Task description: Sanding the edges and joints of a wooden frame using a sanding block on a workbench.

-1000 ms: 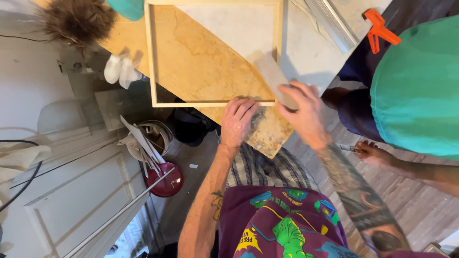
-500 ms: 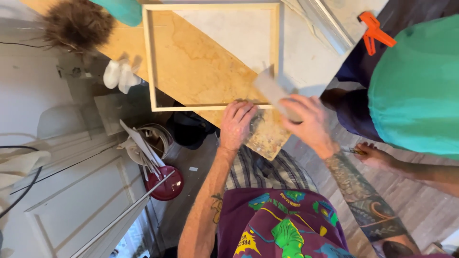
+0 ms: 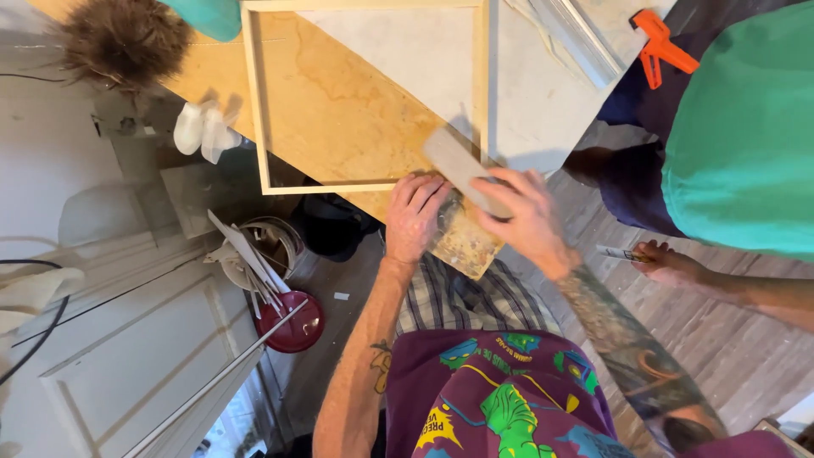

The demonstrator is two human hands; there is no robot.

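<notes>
Two hands at frame centre: my left hand (image 3: pixel 413 216) presses flat on wooden frame (image 3: pixel 254 110) corner; my right hand (image 3: pixel 519 216), fingers closed, grips grey block (image 3: pixel 462 168). Best keep strokes flat, frame pinned.

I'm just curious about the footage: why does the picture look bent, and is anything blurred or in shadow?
Head view: the wide lens bows the white door panels at the left edge; the tattooed forearm low on the right smears with motion; the right hand and its grey block look slightly soft; the left hand is sharper; light falls evenly on the wooden frame, shadowing the floor beneath.
</notes>
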